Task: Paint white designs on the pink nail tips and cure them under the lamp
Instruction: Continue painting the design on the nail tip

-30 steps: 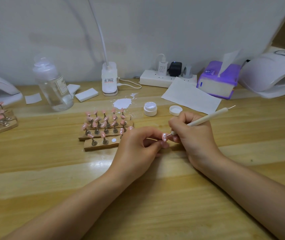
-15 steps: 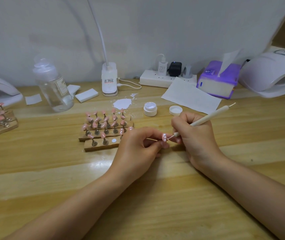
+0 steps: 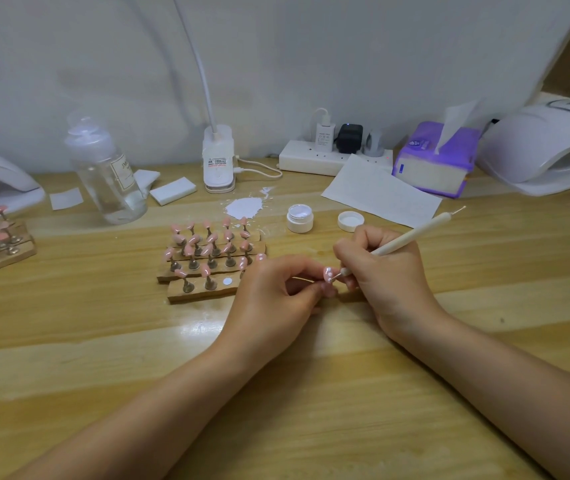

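Dotting tool (image 3: 411,237) pinched in my right hand (image 3: 385,271), tip on the pink nail tip (image 3: 328,274) that my left hand (image 3: 273,296) pinches above the table (image 3: 103,341), beside the wooden stand (image 3: 204,292)

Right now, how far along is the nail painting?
Early. Done: white dots already on one pink tip. In hand: left hand pinches that tip while right hand works the dotting pen. Left: tips on the wooden rack look plain; lamp curing.
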The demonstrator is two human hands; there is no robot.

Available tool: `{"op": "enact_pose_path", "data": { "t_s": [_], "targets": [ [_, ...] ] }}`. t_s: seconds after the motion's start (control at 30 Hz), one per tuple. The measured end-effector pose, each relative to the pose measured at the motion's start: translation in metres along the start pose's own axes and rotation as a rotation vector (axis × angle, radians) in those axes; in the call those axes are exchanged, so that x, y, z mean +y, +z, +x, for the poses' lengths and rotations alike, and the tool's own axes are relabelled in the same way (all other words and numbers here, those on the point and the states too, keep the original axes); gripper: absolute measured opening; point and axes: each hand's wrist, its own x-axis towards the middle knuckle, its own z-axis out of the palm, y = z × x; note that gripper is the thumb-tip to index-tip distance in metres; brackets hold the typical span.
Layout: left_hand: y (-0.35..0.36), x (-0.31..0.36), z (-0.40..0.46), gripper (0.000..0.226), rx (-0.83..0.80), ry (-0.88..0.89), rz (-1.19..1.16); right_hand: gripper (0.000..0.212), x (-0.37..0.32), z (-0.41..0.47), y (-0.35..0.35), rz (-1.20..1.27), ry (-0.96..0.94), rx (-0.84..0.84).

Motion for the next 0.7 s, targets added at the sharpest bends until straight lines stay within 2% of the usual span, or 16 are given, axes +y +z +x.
{"op": "enact_pose_path", "data": {
  "t_s": [0.7],
  "targets": [
    [-0.0005, -0.0026, 0.0002, 0.023, 0.004, 0.018, 0.019, 0.04, 0.0032, 0.0027, -0.0022, -0.037, 0.0, 0.063]
  ]
}}
